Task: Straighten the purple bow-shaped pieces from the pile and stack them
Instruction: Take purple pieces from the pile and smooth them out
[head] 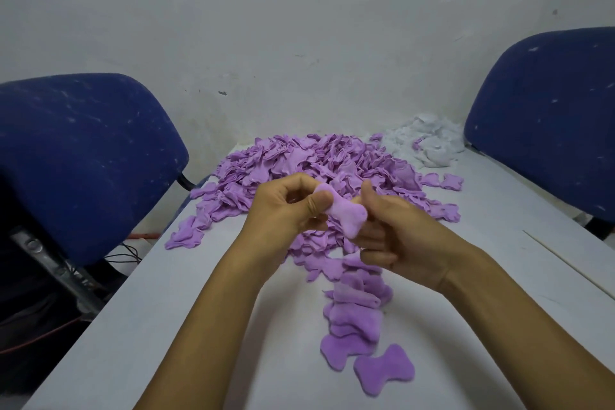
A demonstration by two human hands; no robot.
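Purple bow piece point(342, 211) hangs above the pile point(316, 163), pinched between my left hand point(286, 210) and my right hand point(399, 230), whose fingertips seem curled behind it.

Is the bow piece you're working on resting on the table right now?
No, both the left hand and right hand hold the purple bow piece up above the table.
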